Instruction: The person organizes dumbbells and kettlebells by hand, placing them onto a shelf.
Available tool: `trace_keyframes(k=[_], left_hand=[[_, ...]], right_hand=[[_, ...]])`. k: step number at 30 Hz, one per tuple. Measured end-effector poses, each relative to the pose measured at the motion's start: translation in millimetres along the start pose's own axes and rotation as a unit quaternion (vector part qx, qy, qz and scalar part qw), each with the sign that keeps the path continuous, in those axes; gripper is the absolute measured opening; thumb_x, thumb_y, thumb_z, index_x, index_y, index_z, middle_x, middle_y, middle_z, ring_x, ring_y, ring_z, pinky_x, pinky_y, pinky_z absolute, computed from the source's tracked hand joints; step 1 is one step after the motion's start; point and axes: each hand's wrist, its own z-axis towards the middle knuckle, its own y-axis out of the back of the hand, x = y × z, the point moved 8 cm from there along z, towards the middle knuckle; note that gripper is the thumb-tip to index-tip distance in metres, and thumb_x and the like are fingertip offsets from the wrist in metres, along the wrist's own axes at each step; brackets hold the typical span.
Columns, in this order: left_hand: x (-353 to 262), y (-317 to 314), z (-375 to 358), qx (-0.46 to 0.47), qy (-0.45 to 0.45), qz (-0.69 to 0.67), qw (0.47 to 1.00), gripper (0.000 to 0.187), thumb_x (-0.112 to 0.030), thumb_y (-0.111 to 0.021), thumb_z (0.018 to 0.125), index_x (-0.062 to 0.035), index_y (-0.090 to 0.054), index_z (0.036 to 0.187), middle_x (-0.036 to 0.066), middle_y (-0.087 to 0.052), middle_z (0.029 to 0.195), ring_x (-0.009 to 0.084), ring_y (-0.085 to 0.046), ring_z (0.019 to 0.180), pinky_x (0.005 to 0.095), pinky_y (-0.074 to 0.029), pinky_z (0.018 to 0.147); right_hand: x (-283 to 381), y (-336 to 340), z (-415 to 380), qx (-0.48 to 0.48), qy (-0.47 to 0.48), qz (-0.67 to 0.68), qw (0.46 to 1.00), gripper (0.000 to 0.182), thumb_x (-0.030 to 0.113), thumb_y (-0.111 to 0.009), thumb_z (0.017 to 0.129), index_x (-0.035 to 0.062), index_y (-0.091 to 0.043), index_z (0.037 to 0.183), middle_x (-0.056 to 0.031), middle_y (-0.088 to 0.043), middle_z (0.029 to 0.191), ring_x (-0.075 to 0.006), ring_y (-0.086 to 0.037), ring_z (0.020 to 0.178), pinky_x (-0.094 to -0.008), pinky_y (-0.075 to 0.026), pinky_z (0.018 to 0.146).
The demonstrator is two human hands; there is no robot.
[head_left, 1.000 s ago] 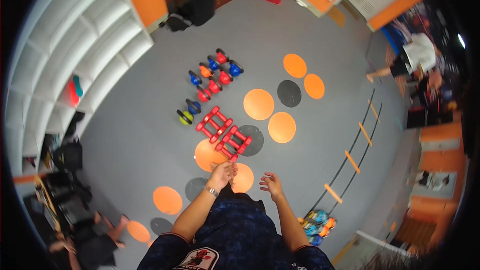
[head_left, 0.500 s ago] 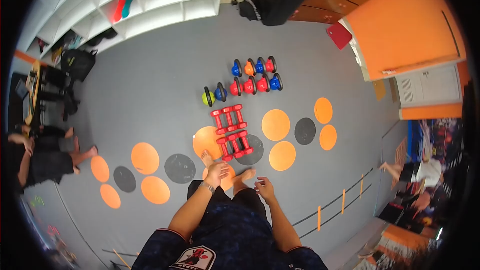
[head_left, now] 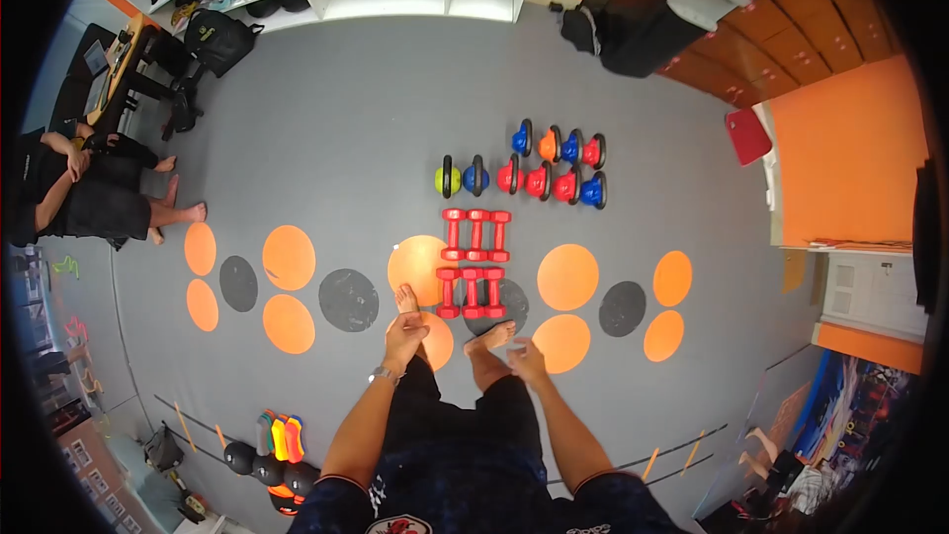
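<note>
The left hand (head_left: 403, 341) is extended forward, fingers loosely curled, and the right hand (head_left: 528, 363) is held apart from it, relaxed fingers turned inward; both are empty. Just beyond them, six red dumbbells (head_left: 476, 255) are lined up in two rows on the grey floor (head_left: 326, 129).

Head view, clock from six red dumbbells (head_left: 475, 254) on grey floor (head_left: 336, 129): left hand (head_left: 403, 339) 7, right hand (head_left: 529, 361) 5, kettlebells (head_left: 539, 181) 1, white shelves (head_left: 425, 12) 11, backpack (head_left: 219, 43) 10, seated person (head_left: 99, 193) 9.
</note>
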Motion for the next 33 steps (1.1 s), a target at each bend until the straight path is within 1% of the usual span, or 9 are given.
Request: trace_keyframes(k=[4, 7, 11, 15, 20, 26, 27, 29, 33], left_hand=[[21.9, -28.1, 26.5, 0.010, -0.035, 0.098, 0.995, 0.040, -0.014, -0.072, 0.079, -0.0016, -0.060, 0.115, 0.009, -0.066, 0.107, 0.0193, -0.064, 0.096, 0.0313, -0.052, 0.084], [94.0, -45.8, 90.0, 0.026, -0.035, 0.185, 0.982, 0.043, -0.016, -0.074, 0.077, -0.0015, -0.060, 0.115, 0.010, -0.066, 0.107, 0.0209, -0.064, 0.098, 0.0325, -0.052, 0.087], [191.1, -69.2, 179.4, -0.010, -0.068, 0.229, 0.971, 0.051, -0.020, -0.075, 0.075, -0.0037, -0.058, 0.120, 0.010, -0.066, 0.110, 0.0209, -0.063, 0.102, 0.0354, -0.050, 0.090], [254.5, -98.5, 244.0, -0.011, 0.059, 0.255, 0.965, 0.072, -0.031, -0.079, 0.073, -0.0044, -0.050, 0.133, 0.015, -0.060, 0.121, 0.0257, -0.058, 0.112, 0.0394, -0.044, 0.097], [350.2, -127.0, 315.2, -0.059, 0.032, 0.218, 0.974, 0.079, -0.035, -0.081, 0.071, -0.0006, -0.047, 0.134, 0.022, -0.062, 0.122, 0.0354, -0.059, 0.114, 0.0396, -0.048, 0.096], [385.7, -152.2, 357.9, -0.088, 0.024, 0.168, 0.982, 0.057, -0.030, -0.081, 0.073, -0.0044, -0.056, 0.116, 0.012, -0.069, 0.097, 0.0241, -0.066, 0.090, 0.0358, -0.052, 0.083], [378.0, -154.6, 362.8, -0.106, -0.071, 0.106, 0.986, 0.036, -0.017, -0.078, 0.074, -0.0039, -0.058, 0.100, 0.010, -0.068, 0.084, 0.0217, -0.066, 0.073, 0.0344, -0.054, 0.068], [409.5, -162.1, 375.6, -0.059, 0.049, -0.034, 0.996, 0.027, -0.007, -0.075, 0.074, -0.0048, -0.058, 0.096, 0.008, -0.065, 0.078, 0.0187, -0.063, 0.063, 0.0316, -0.051, 0.057], [423.3, -167.8, 380.3, -0.043, 0.090, -0.125, 0.987, 0.026, 0.005, -0.070, 0.071, -0.0078, -0.059, 0.091, 0.002, -0.059, 0.067, 0.0117, -0.054, 0.048, 0.0273, -0.043, 0.042]], right_hand=[[-51.4, -15.2, 83.3, -0.036, 0.007, -0.039, 0.999, 0.045, 0.024, -0.071, 0.084, 0.0087, -0.054, 0.122, -0.0064, -0.063, 0.089, -0.0160, -0.063, 0.072, -0.0302, -0.054, 0.051], [-71.4, -30.6, 135.3, -0.061, -0.015, 0.049, 0.997, 0.049, 0.028, -0.075, 0.075, 0.0094, -0.057, 0.117, -0.0122, -0.069, 0.095, -0.0274, -0.068, 0.089, -0.0393, -0.053, 0.080], [-127.1, -67.8, 220.6, -0.122, -0.016, 0.020, 0.992, 0.052, 0.024, -0.076, 0.073, 0.0097, -0.056, 0.119, -0.0101, -0.068, 0.095, -0.0264, -0.067, 0.088, -0.0415, -0.053, 0.081], [-190.6, -107.1, 307.5, -0.165, 0.031, -0.071, 0.983, 0.062, 0.020, -0.078, 0.072, 0.0054, -0.050, 0.126, -0.0182, -0.063, 0.109, -0.0293, -0.065, 0.092, -0.0392, -0.053, 0.085], [-227.0, -142.3, 380.1, -0.185, 0.055, -0.093, 0.977, 0.072, 0.025, -0.076, 0.073, -0.0003, -0.040, 0.130, -0.0279, -0.053, 0.122, -0.0421, -0.052, 0.113, -0.0451, -0.044, 0.097], [-244.0, -153.0, 432.7, -0.159, -0.029, -0.048, 0.986, 0.064, 0.030, -0.075, 0.074, 0.0094, -0.046, 0.128, -0.0255, -0.065, 0.104, -0.0439, -0.062, 0.099, -0.0476, -0.050, 0.087], [-245.4, -153.5, 434.1, -0.135, -0.039, -0.015, 0.990, 0.060, 0.030, -0.075, 0.074, 0.0103, -0.050, 0.124, -0.0242, -0.066, 0.100, -0.0440, -0.063, 0.097, -0.0483, -0.050, 0.085], [-242.3, -159.0, 435.4, -0.084, -0.057, 0.051, 0.994, 0.050, 0.032, -0.074, 0.075, 0.0122, -0.057, 0.117, -0.0216, -0.069, 0.093, -0.0442, -0.065, 0.092, -0.0495, -0.051, 0.082], [-270.1, -160.0, 457.4, -0.213, 0.092, -0.033, 0.972, 0.033, 0.019, -0.076, 0.074, 0.0045, -0.062, 0.100, -0.0092, -0.066, 0.070, -0.0184, -0.065, 0.053, -0.0322, -0.053, 0.052]])
